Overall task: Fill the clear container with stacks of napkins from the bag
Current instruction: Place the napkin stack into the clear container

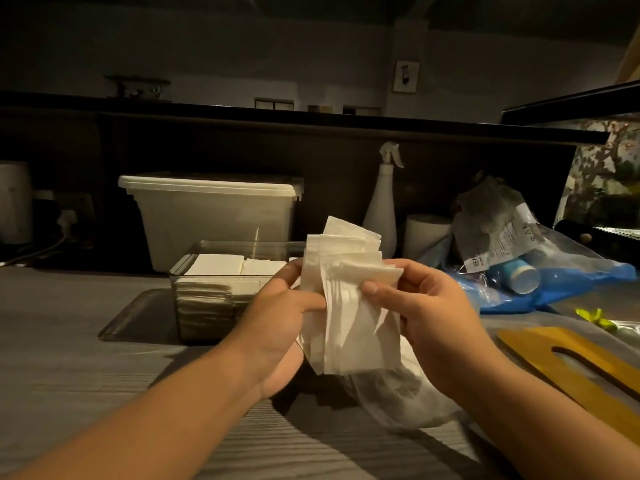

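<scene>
**Figure.** Head view: napkin stack held above the table (pixel 76 358), between bag and container.

Both hands grasp one stack of white napkins (pixel 349 292). The left hand (pixel 277 306) wraps its fingers behind the stack with the thumb on the front. The right hand (pixel 426 306) pinches the opposite edge, thumb pressed on the front sheets. The stack is fanned and uneven, its sheets stepped at top and bottom.

The clear container (pixel 221 242) stands just beyond the left hand and already holds flat napkin piles (pixel 214 265) close to its rim. The translucent bag (pixel 398 393) lies crumpled under the wrists.

*Risks (judged):* the misaligned sheets may slip out, or catch on the container rim and crumple. With so little room left, an unsquared stack may sit proud or disturb the piles already inside.

*Writing:* a printed label on the clear packet (pixel 498 244) at right carries lines of text too small to read. No brand can be made out.
</scene>
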### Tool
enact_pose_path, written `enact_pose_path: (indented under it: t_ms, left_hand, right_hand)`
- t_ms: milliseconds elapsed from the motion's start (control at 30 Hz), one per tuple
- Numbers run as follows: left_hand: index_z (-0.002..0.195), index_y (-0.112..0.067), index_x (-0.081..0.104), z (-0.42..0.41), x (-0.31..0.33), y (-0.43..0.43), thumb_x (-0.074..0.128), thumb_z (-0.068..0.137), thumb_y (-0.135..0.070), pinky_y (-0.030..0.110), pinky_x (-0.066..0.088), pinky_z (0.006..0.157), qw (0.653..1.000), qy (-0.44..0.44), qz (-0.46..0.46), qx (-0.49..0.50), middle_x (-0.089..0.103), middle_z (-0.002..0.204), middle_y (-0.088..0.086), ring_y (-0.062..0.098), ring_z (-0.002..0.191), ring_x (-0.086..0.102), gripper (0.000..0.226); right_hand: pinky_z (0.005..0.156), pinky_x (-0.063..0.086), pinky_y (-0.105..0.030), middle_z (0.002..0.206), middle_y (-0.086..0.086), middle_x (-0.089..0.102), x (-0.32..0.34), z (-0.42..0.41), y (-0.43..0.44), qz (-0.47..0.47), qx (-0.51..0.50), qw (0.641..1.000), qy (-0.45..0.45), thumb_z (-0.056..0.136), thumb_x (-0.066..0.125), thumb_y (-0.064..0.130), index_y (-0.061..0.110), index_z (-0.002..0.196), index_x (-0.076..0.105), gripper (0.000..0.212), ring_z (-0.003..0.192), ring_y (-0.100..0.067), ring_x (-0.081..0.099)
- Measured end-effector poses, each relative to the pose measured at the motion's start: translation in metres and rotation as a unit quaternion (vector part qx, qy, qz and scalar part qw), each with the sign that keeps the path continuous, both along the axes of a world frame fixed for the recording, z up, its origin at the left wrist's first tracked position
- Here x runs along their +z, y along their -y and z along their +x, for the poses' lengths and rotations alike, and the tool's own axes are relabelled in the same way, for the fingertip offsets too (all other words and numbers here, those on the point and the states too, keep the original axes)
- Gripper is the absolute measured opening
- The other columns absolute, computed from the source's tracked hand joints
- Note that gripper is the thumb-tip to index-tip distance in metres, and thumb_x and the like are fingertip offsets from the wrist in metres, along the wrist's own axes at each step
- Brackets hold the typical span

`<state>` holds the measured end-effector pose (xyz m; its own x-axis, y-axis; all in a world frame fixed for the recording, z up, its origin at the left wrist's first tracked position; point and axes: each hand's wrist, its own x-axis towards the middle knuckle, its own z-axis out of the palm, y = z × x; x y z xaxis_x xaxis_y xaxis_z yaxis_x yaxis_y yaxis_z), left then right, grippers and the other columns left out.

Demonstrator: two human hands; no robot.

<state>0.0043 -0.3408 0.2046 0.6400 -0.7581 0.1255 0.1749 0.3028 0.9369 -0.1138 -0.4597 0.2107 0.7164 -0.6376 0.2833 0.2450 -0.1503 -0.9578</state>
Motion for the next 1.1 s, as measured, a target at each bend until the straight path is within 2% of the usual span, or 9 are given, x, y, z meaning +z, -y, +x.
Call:
enact_pose_path:
  t_ms: [133, 200, 267, 333, 400, 500, 567, 833, 1100]
  left_hand:
    - [0.118, -0.029, 0.062, -0.002, 0.0, 0.001, 0.054, 0.093, -0.003, 0.045, 0.061, 0.074, 1.0, -0.019, -0.017, -0.012, 0.076, 0.095, 0.008, 0.025, 0.082, 0.074, 0.036]
    - [0.12, -0.028, 0.063, -0.003, 0.001, -0.001, 0.058, 0.093, -0.018, 0.045, 0.062, 0.075, 0.999, -0.015, -0.023, -0.023, 0.075, 0.1, 0.006, 0.022, 0.084, 0.074, 0.029]
    - [0.125, -0.027, 0.059, -0.003, 0.0, -0.003, 0.068, 0.084, -0.022, 0.048, 0.059, 0.083, 0.999, 0.033, -0.009, -0.039, 0.075, 0.106, 0.005, 0.023, 0.096, 0.073, 0.042]
    - [0.125, -0.032, 0.053, -0.004, -0.004, -0.002, 0.076, 0.076, -0.003, 0.045, 0.061, 0.081, 0.995, 0.096, 0.014, -0.027, 0.075, 0.105, 0.002, 0.02, 0.098, 0.072, 0.062]
    - [0.126, -0.035, 0.05, -0.001, -0.008, 0.0, 0.074, 0.075, 0.012, 0.044, 0.061, 0.08, 0.992, 0.122, 0.026, -0.005, 0.075, 0.103, 0.002, 0.02, 0.098, 0.072, 0.073]
    - [0.124, -0.037, 0.05, 0.003, -0.011, 0.002, 0.071, 0.076, 0.017, 0.048, 0.061, 0.082, 0.982, 0.182, 0.048, 0.016, 0.074, 0.1, 0.0, 0.019, 0.095, 0.072, 0.075]
    - [0.119, -0.042, 0.05, 0.002, -0.011, 0.002, 0.071, 0.078, 0.015, 0.048, 0.061, 0.081, 0.975, 0.212, 0.057, 0.014, 0.074, 0.098, -0.002, 0.018, 0.093, 0.072, 0.074]
    - [0.119, -0.047, 0.049, 0.003, -0.013, 0.003, 0.072, 0.077, 0.014, 0.046, 0.062, 0.078, 0.982, 0.182, 0.058, 0.013, 0.074, 0.099, -0.005, 0.018, 0.092, 0.072, 0.078]
    - [0.123, -0.041, 0.05, 0.004, -0.011, 0.004, 0.073, 0.077, 0.013, 0.036, 0.061, 0.068, 0.99, 0.138, 0.033, -0.005, 0.074, 0.097, -0.005, 0.016, 0.09, 0.072, 0.074]
  right_hand:
    - [0.091, 0.057, -0.051, 0.097, -0.005, 0.076, -0.005, 0.006, -0.005, -0.001, -0.033, 0.999, -0.001, 0.085, 0.072, 0.004, 0.01, 0.1, 0.07, 0.016, 0.095, -0.023, 0.073]
    - [0.089, 0.058, -0.048, 0.095, -0.004, 0.076, -0.007, 0.007, -0.005, 0.0, -0.04, 0.999, -0.004, 0.085, 0.072, 0.005, 0.012, 0.098, 0.07, 0.015, 0.092, -0.021, 0.073]
    - [0.086, 0.059, -0.043, 0.094, -0.003, 0.076, -0.01, 0.008, -0.004, 0.006, -0.04, 0.999, -0.002, 0.086, 0.072, 0.007, 0.013, 0.098, 0.07, 0.014, 0.092, -0.02, 0.073]
    - [0.077, 0.059, -0.032, 0.098, 0.0, 0.074, -0.012, 0.008, -0.004, -0.019, -0.045, 0.999, -0.012, 0.086, 0.073, 0.014, 0.018, 0.102, 0.067, 0.017, 0.094, -0.017, 0.072]
    - [0.07, 0.057, -0.022, 0.109, 0.011, 0.064, -0.014, 0.007, -0.002, -0.147, -0.098, 0.982, -0.06, 0.085, 0.075, 0.025, 0.03, 0.109, 0.058, 0.029, 0.099, -0.008, 0.065]
    - [0.081, 0.041, -0.011, 0.119, 0.021, 0.041, -0.009, 0.002, 0.0, -0.4, -0.147, 0.899, -0.104, 0.084, 0.076, 0.028, 0.043, 0.119, 0.049, 0.047, 0.111, 0.001, 0.042]
    - [0.085, 0.034, -0.007, 0.12, 0.021, 0.038, -0.006, -0.001, 0.001, -0.461, -0.126, 0.87, -0.12, 0.085, 0.075, 0.026, 0.043, 0.124, 0.049, 0.05, 0.115, 0.0, 0.033]
    - [0.082, 0.037, -0.014, 0.109, 0.017, 0.048, -0.013, 0.002, 0.009, -0.521, -0.147, 0.838, -0.075, 0.078, 0.08, 0.018, 0.033, 0.109, 0.057, 0.042, 0.104, -0.007, 0.042]
    - [0.076, 0.048, -0.019, 0.104, 0.021, 0.054, -0.011, 0.0, 0.008, -0.543, -0.116, 0.829, -0.06, 0.079, 0.08, 0.015, 0.041, 0.092, 0.054, 0.039, 0.095, -0.005, 0.052]
